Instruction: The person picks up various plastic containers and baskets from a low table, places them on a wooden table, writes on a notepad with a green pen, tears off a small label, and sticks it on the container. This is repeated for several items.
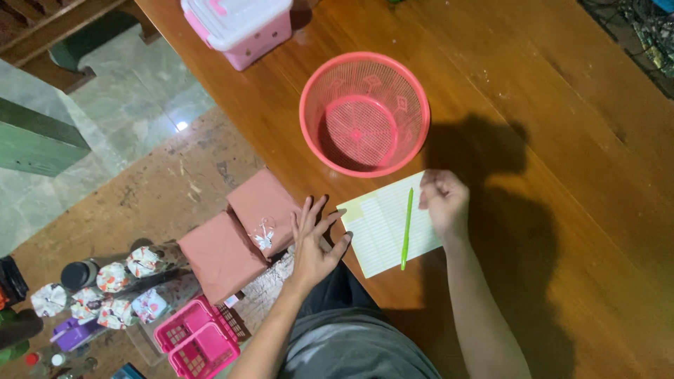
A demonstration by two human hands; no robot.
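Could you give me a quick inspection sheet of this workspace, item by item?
Surface: brown wooden table, scuffed.
Job's things: lined paper sheet with a green pen lying on it; pink mesh basket beside it, nothing seen inside.
Clutter: two pink wrapped boxes, small wrapped jars, pink crate, lidded pink tub.
Grippers: left hand flat at the table edge; right hand on the sheet's corner.
Cables: nothing seen.
Surroundings: tiled floor.

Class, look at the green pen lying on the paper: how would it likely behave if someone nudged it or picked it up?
The pen is slim and round-looking, so it would probably roll across the flat paper. It looks light and stiff, likely easy to pinch up.
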